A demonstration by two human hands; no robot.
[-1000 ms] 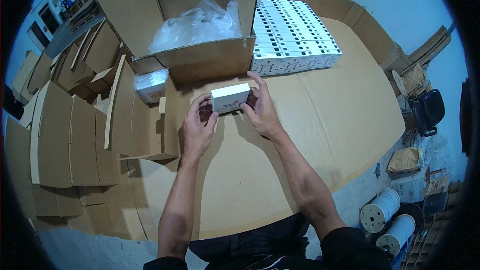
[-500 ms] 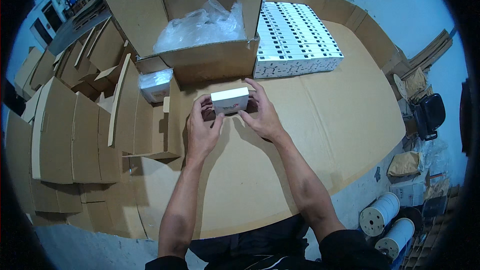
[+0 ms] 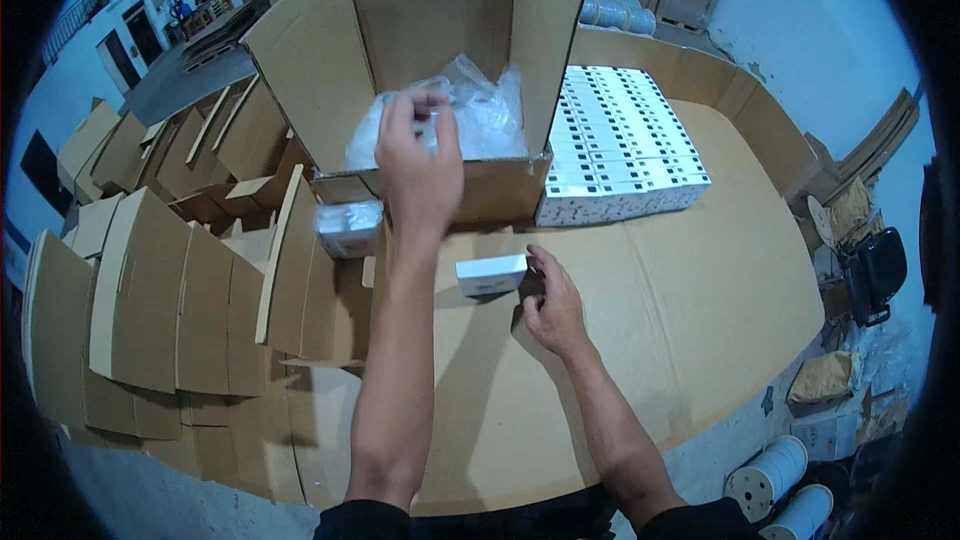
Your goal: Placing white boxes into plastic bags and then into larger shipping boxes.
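A small white box (image 3: 491,276) stands on the cardboard-covered table in front of me. My right hand (image 3: 556,305) is at its right end, thumb and forefinger bent around that edge; part of the grip lies in shadow. My left hand (image 3: 420,160) is raised over the front edge of a large open carton (image 3: 400,35), its fingers loosely curved and apart with nothing seen in them. Crumpled clear plastic bags (image 3: 490,110) fill the carton just beyond those fingers, partly hidden by the hand.
Neat rows of white boxes (image 3: 625,140) stand to the right of the carton. At left, an open cardboard box (image 3: 335,310) sits near a plastic-wrapped bundle (image 3: 349,228) and several brown cartons (image 3: 150,290). Cable reels (image 3: 765,478) lie on the floor at right.
My left hand has let go of the small white box and risen toward the plastic bags. My right hand stays at the box. The view has tilted up.
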